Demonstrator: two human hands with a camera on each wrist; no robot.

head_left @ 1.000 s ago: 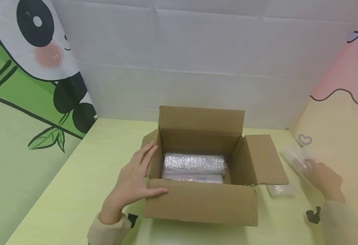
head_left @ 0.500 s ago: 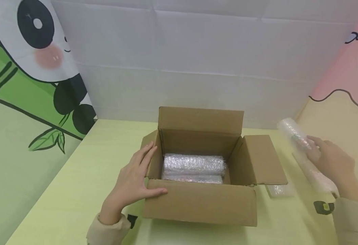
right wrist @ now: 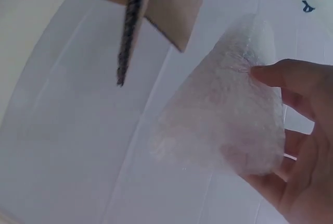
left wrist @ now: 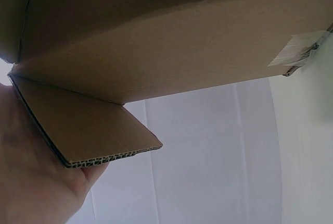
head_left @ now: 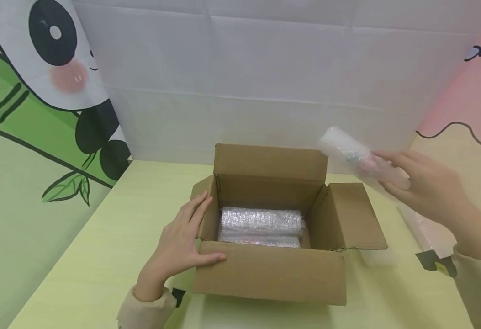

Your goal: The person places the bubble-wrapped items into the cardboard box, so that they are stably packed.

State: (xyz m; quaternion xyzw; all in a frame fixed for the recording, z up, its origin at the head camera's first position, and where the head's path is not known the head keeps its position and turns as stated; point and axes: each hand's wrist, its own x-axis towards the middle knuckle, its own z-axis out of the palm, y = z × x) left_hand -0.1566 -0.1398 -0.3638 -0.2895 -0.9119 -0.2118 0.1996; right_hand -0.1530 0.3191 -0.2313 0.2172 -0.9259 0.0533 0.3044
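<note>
Near carton (head_left: 271,275), plastic-wrapped roll (head_left: 349,151), in right grip (head_left: 435,188)

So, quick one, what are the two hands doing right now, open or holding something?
Left hand: open, resting on the cardboard box.
Right hand: closed, holding a bubble-wrapped roll.

We get soft head-view light, glare off the wrapped bundle (head_left: 261,221) at five o'clock, a blurred roll (head_left: 347,151) at three; left-wrist cardboard (left wrist: 171,41) darkens toward twelve.
</note>
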